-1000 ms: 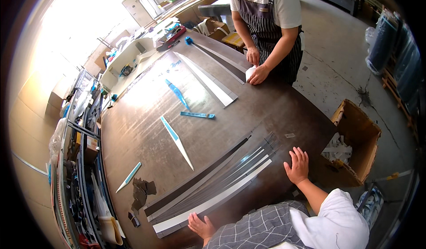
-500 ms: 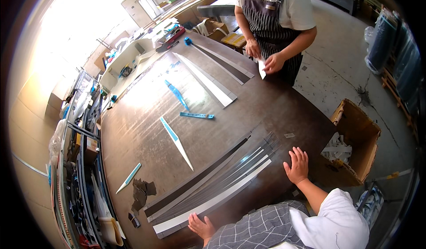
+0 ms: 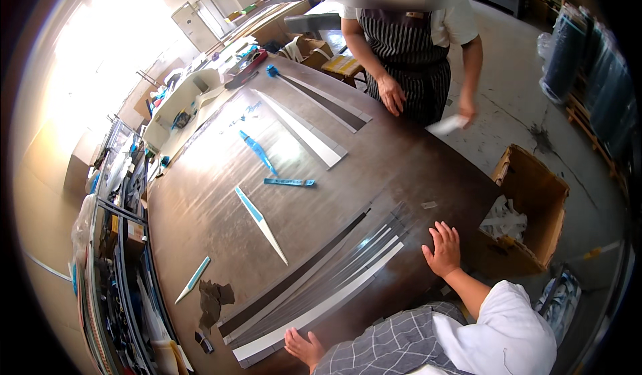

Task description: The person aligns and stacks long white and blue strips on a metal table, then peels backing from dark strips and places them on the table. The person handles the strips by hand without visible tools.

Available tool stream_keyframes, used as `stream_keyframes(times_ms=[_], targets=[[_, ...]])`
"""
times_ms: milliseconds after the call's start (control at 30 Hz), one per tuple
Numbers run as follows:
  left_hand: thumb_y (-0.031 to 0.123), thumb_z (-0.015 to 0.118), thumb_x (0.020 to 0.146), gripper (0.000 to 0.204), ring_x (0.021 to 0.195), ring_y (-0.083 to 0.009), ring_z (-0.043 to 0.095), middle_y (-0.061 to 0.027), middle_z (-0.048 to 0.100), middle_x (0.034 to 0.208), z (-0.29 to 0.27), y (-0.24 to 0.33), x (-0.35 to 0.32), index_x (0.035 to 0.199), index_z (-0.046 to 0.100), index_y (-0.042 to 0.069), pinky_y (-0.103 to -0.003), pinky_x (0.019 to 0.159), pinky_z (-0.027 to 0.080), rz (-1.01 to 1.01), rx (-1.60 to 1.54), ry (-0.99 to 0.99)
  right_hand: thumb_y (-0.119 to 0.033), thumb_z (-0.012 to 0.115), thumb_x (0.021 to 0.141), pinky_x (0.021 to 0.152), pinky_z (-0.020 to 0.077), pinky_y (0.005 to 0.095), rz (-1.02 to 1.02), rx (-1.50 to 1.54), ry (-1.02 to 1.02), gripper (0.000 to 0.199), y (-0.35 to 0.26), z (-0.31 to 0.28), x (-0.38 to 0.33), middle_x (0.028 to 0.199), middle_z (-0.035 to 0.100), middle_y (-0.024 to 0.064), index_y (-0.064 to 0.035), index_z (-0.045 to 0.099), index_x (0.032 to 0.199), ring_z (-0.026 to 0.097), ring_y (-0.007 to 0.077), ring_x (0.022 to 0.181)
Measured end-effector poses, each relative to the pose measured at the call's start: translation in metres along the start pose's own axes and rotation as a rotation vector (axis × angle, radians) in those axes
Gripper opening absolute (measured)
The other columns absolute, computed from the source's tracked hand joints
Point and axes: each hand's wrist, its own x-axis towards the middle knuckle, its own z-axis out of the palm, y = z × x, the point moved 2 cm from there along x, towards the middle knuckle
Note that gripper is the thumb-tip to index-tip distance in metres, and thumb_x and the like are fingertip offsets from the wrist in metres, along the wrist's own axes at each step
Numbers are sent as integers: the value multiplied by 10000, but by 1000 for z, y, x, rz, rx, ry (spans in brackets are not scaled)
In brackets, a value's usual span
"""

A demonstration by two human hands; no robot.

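My left hand (image 3: 303,347) rests with fingers spread at the near edge of a long white strip (image 3: 321,307); I cannot tell whether the fingertips touch it. Flat on the brown table (image 3: 374,174), beyond the strips' right end, lies my right hand (image 3: 443,248), fingers apart and nothing in it. Behind the white strip, several thin grey and clear strips (image 3: 314,288) fan out lengthwise. A dark strip (image 3: 294,274) borders them on the far side. A small pale tag (image 3: 429,205) lies just beyond my right hand.
Across the table a person in a striped apron (image 3: 404,54) holds a white piece (image 3: 448,125). More strips (image 3: 301,131), blue-and-white pieces (image 3: 261,224) and dark scraps (image 3: 215,301) lie about. A cardboard box (image 3: 528,208) with white scraps stands right; a rack (image 3: 120,254) lines the left.
The other person has swung the white piece down past the table's edge with one hand; their other hand has dropped to the edge. My hands stay nearly as they were.
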Motion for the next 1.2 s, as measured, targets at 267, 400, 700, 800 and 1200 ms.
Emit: stream_keyframes(times_ms=[267, 400, 700, 800, 1200], targets=[[438, 560, 920, 641, 1420, -354, 376, -138, 430, 1514, 4, 2, 2, 1458, 455, 104, -576, 1164, 244, -3, 69, 53, -355, 683, 874, 1175, 280, 552, 3, -9, 10, 538, 2, 0, -1, 1460, 495, 148, -72, 558, 1315, 410, 338, 1404], [437, 548, 932, 631, 1416, -357, 382, -137, 433, 1514, 8, -6, 2, 1458, 456, 101, -580, 1157, 254, 12, 83, 80, -352, 684, 876, 1178, 277, 551, -2, 3, 11, 532, 0, -1, 0, 1462, 495, 150, -73, 562, 1313, 411, 340, 1405], [405, 552, 988, 624, 1447, -388, 337, -191, 395, 1542, 5, -2, 3, 1494, 422, 65, -595, 1185, 203, 79, 19, 64, -331, 676, 888, 1180, 280, 547, -11, 2, 19, 537, 0, -1, 2, 1467, 493, 144, -64, 547, 1336, 407, 337, 1413], [391, 550, 993, 612, 1456, -396, 320, -198, 384, 1549, -6, 2, 3, 1498, 420, 69, -605, 1189, 185, 85, -6, 78, -336, 672, 897, 1179, 283, 547, -31, -26, 20, 530, -1, 7, 2, 1469, 490, 141, -70, 546, 1338, 411, 340, 1407], [516, 460, 1026, 781, 1562, -354, 115, -195, 113, 1690, 6, -43, 27, 1621, 190, 89, -577, 1224, 118, -105, 126, -61, -369, 641, 948, 1209, 222, 563, -382, 96, -339, 627, -70, 24, -9, 1582, 394, 132, -88, 461, 1478, 317, 324, 1491]])
